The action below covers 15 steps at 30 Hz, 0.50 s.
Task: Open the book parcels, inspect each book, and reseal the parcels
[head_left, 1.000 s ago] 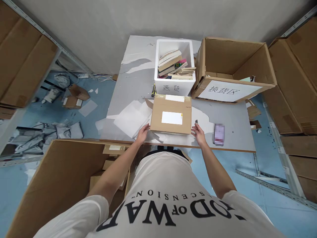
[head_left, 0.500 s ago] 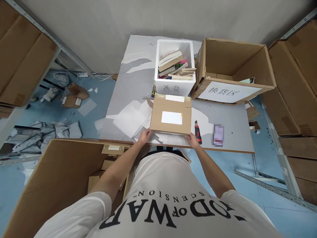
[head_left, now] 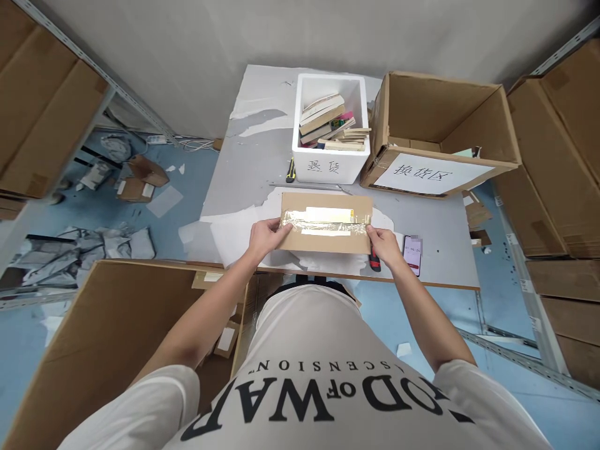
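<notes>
Between my two hands is a cardboard box (head_left: pixel 328 244), tipped so that a side with clear tape and white labels shows. My left hand (head_left: pixel 268 239) grips its left end, with the thumb on the taped face. At the opposite end my right hand (head_left: pixel 384 245) holds the box, thumb in front and fingers mostly out of sight. A red-and-black utility knife (head_left: pixel 375 262) lies beside my right hand, its upper part covered. White paper sheets (head_left: pixel 234 232) spread on the table beneath and left of the box.
A white foam box (head_left: pixel 334 167) of books and a large open carton (head_left: pixel 445 184) stand behind. A phone (head_left: pixel 412 259) lies right, a yellow-and-black cutter (head_left: pixel 291 170) near the foam box. Below left is a big carton (head_left: pixel 117 337) containing smaller boxes. Shelves flank both sides.
The box has turned in my hands, from its broad labelled top to a taped side. Both hands have moved up from the near lower corners to the box's ends.
</notes>
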### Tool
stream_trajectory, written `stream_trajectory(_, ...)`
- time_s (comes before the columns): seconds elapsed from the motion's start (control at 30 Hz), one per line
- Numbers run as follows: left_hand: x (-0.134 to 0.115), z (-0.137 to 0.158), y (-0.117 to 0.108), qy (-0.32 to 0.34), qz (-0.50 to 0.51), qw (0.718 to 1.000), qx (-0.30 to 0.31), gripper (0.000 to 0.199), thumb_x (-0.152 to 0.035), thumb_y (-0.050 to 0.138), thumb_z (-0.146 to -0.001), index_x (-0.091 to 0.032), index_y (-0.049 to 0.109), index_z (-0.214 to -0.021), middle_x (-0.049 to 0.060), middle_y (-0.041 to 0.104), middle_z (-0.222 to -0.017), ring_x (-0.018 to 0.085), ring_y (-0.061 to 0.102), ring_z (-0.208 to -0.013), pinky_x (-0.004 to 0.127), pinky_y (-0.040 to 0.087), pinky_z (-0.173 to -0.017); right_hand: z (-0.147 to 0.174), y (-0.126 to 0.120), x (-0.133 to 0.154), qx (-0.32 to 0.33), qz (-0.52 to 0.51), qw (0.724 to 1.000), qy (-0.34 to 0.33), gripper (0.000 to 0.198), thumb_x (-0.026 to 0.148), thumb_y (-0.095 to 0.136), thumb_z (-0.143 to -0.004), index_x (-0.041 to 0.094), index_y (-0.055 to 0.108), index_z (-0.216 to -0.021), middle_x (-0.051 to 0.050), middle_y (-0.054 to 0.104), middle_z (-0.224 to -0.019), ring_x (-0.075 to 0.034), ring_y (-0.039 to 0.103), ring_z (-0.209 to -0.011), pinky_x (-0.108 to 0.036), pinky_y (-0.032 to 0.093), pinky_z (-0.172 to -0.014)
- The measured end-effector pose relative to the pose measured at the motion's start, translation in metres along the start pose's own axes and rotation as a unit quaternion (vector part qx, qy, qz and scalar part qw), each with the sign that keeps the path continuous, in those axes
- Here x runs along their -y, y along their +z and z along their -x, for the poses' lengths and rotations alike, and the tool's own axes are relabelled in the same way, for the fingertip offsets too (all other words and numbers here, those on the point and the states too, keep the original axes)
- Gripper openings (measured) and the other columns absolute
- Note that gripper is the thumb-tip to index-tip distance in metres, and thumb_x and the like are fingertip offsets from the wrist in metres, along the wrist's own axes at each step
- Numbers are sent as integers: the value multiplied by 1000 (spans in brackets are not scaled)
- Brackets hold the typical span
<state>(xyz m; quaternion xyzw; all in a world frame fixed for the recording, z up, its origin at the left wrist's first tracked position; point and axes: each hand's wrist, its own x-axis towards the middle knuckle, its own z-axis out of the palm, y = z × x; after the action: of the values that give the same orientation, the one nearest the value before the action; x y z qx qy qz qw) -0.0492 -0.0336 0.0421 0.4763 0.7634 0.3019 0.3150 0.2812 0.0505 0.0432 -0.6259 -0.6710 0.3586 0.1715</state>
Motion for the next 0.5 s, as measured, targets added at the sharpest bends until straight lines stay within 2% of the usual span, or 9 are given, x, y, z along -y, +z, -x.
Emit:
stream_trajectory(0.17,1,-8,7,-29,15,999,-24,55,-59,65,-72,-15,75,-104,7,76,-94,25,68,-89,27,48,-70,-6,4,0,-1,-4,1000,19,61,69,37,-85,19,52,-53,-1,54,-52,-14,48,-54,-25,36,-54)
stream_trajectory(0.5,-1,-56,15,-25,-33,997,-60,48,-55,58,-77,-17,77,-98,3,75,-83,22,65,-84,27,44,-70,-47,18,9,3,-102,993,56,58,70,49,-81,17,63,-61,-6,65,-59,-19,66,-64,-29,54,-63)
